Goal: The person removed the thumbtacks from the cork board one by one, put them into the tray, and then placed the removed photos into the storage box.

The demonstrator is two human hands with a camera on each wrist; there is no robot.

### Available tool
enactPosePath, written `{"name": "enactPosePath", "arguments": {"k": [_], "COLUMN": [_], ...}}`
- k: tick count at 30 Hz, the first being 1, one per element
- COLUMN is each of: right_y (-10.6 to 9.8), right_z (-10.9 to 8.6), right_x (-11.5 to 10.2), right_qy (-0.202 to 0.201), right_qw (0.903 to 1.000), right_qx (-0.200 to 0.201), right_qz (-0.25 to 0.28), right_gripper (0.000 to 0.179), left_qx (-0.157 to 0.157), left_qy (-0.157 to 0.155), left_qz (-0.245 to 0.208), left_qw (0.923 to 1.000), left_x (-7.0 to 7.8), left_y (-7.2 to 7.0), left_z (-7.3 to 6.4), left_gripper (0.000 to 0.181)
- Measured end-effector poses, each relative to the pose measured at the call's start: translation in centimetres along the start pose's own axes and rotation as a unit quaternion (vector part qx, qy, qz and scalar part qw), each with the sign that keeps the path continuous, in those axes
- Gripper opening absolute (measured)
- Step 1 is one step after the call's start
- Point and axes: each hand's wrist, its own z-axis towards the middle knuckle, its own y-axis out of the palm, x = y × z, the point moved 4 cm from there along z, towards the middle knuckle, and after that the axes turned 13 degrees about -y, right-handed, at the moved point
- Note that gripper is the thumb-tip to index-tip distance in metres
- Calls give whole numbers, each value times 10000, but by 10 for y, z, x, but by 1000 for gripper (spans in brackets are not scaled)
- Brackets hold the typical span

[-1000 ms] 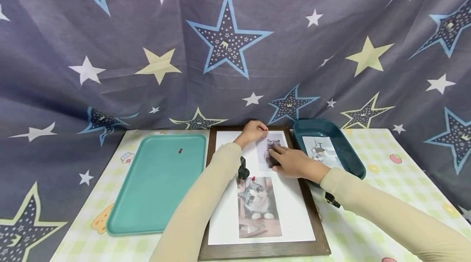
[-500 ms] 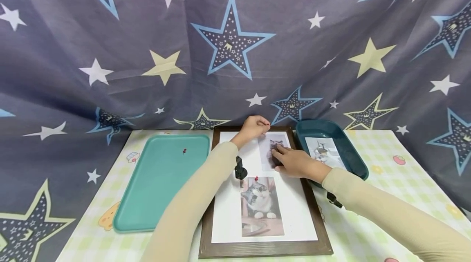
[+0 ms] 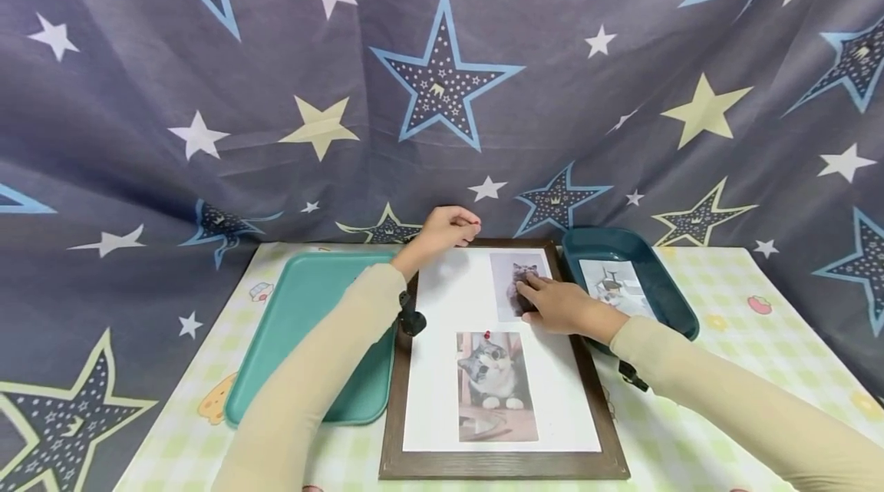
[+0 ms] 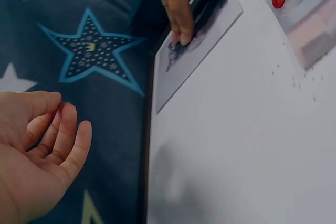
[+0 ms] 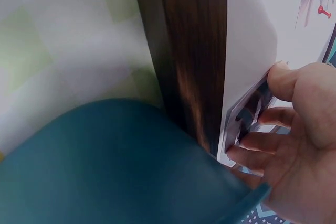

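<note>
My left hand [image 3: 445, 232] is raised over the far edge of the brown-framed white board [image 3: 442, 392], pinching a red push pin; only a speck of red and the thin metal point [image 4: 65, 102] show. With spread fingers my right hand [image 3: 562, 308] presses on the grey kitten photo [image 3: 506, 285] near the board's far right corner, covering part of it. Lower on the board lies a larger photo of a grey-and-white cat [image 3: 493, 388], with a red push pin [image 3: 487, 335] standing at its top edge.
On the left, a teal tray [image 3: 276, 369] lies partly behind my left sleeve. A dark blue-green bin [image 3: 666, 288] with another photo [image 3: 613, 285] in it stands right beside the board. A starry curtain [image 3: 442, 170] hangs along the table's back edge.
My left hand has moved left and up, away from the kitten photo's top edge, with the push pin still pinched. My right hand stays on the photo. The head view has shifted slightly.
</note>
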Motion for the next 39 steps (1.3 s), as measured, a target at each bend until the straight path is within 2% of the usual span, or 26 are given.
{"name": "enactPosePath", "arguments": {"k": [8, 17, 20, 26, 34, 39], "right_y": [-2, 2, 1, -1, 0, -4], "right_z": [-2, -2, -2, -3, -4, -3], "right_x": [-2, -1, -1, -2, -3, -3], "right_qy": [-74, -71, -95, -98, -93, -147], "right_qw": [10000, 9999, 9999, 9999, 9998, 9998], "right_qx": [42, 82, 97, 89, 53, 94], "right_qz": [5, 59, 48, 89, 149, 75], "right_gripper": [62, 62, 62, 63, 62, 62], "left_qx": [-112, -5, 19, -53, -281, -305], "left_qy": [-138, -290, -394, -548, -959, -969], "left_qz": [80, 750, 786, 869, 1236, 1585], "left_qw": [9998, 9968, 9961, 9947, 9873, 9821], "left_x": [-2, -8, -13, -27, -52, -62], "left_y": [-40, -80, -92, -108, -127, -137], "left_z": [-17, -40, -48, -57, -64, -67], "left_gripper": [32, 31, 28, 30, 33, 36]}}
